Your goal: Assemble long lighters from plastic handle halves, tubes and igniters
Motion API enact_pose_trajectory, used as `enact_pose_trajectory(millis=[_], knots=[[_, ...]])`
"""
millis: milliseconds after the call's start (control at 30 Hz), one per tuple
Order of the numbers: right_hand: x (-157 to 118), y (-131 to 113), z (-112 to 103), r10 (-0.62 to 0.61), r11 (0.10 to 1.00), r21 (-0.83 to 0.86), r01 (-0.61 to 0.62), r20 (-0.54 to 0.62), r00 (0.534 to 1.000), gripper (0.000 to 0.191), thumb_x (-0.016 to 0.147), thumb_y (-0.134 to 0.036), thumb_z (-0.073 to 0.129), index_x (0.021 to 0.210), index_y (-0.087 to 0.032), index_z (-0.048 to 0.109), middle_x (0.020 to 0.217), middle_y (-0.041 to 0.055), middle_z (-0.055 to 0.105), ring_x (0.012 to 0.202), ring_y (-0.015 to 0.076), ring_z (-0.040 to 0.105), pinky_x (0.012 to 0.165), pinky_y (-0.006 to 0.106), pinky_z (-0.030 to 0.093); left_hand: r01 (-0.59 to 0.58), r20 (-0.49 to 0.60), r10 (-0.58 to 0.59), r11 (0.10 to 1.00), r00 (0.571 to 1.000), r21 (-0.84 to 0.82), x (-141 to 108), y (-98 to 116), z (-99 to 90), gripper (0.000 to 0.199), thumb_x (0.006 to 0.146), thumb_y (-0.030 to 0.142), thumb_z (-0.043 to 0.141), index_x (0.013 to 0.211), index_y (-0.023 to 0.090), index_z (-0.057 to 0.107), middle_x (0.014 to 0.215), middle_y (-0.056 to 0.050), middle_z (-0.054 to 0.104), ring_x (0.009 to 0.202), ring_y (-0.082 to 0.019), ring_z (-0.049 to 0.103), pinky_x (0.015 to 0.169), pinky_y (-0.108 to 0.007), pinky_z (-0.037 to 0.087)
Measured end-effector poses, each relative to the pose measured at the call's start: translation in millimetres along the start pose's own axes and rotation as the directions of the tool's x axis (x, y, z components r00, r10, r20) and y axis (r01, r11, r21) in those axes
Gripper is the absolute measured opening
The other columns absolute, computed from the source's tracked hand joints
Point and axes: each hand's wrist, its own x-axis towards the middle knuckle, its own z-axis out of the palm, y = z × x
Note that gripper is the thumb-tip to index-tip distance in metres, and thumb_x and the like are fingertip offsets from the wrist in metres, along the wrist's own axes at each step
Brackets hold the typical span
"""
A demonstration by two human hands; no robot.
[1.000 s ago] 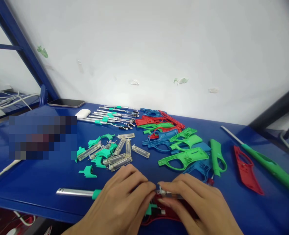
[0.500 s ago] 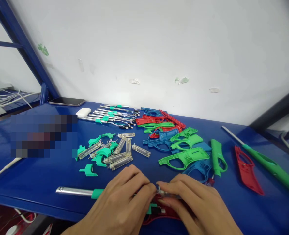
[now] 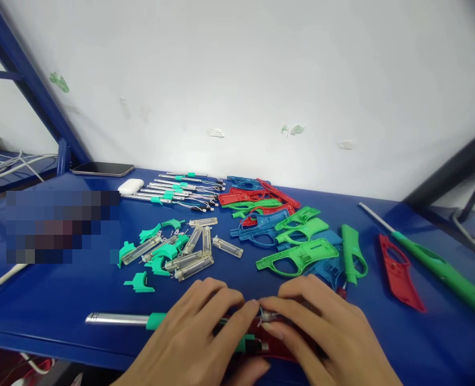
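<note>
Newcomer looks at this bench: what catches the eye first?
Probably the heaped red, green and blue plastic handle shells, bright against the blue table, right of centre. Next, the bare left hand and right hand, close together at bottom centre above a part-hidden red plastic shell. Then a long green plastic handle with a slim silver metal tube, lying at far right.

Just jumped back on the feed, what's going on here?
Someone is working over a red shell. Their right hand pinches a small part above it; the left hand is beside that, its exact grip unclear. A metal tube juts out past the left hand. Beyond lie clear tanks, teal pieces, wired tubes and more coloured shells.
</note>
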Motion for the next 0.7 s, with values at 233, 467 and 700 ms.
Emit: enact_pose_trajectory(millis=[233, 467, 700], knots=[[-6.4, 4.9, -2.3, -0.013, 0.998, 0.058, 0.010, 0.046, 0.999, 0.024, 0.114, -0.047, 0.053, 0.114, -0.036, 0.075, 0.097, -0.0090, 0.079, 0.083, 0.0100, 0.078, 0.072, 0.019, 0.061, 0.009, 0.136, -0.002, 0.999, 0.991, -0.053, -3.6, -1.1, 2.4, 0.026, 0.114, 0.042, 0.051, 0.121, 0.024, 0.068, 0.101, 0.000, 0.074, 0.086, -0.020, 0.068, 0.082, -0.036, 0.061], [-4.6, 5.4, -3.0, -0.052, 0.996, 0.075, 0.049, 0.041, 0.998, 0.025, 0.114, -0.043, 0.054, 0.107, -0.034, 0.076, 0.093, -0.0089, 0.079, 0.075, 0.0109, 0.073, 0.066, 0.021, 0.058, 0.014, 0.160, -0.002, 0.997, 0.987, -0.079, -3.9, -1.7, 4.0, 0.024, 0.112, 0.040, 0.054, 0.122, 0.024, 0.068, 0.102, 0.000, 0.073, 0.087, -0.020, 0.068, 0.083, -0.037, 0.060], [-9.8, 10.5, -4.1, -0.083, 0.995, 0.053, 0.079, 0.079, 0.993, 0.024, 0.114, -0.033, 0.053, 0.115, -0.032, 0.077, 0.098, -0.0055, 0.080, 0.075, 0.0127, 0.073, 0.067, 0.022, 0.061, 0.016, 0.190, 0.001, 0.996, 0.982, -0.085, -3.1, -3.6, 1.5, 0.022, 0.111, 0.039, 0.057, 0.121, 0.023, 0.067, 0.105, -0.001, 0.073, 0.088, -0.021, 0.068, 0.084, -0.038, 0.061]])
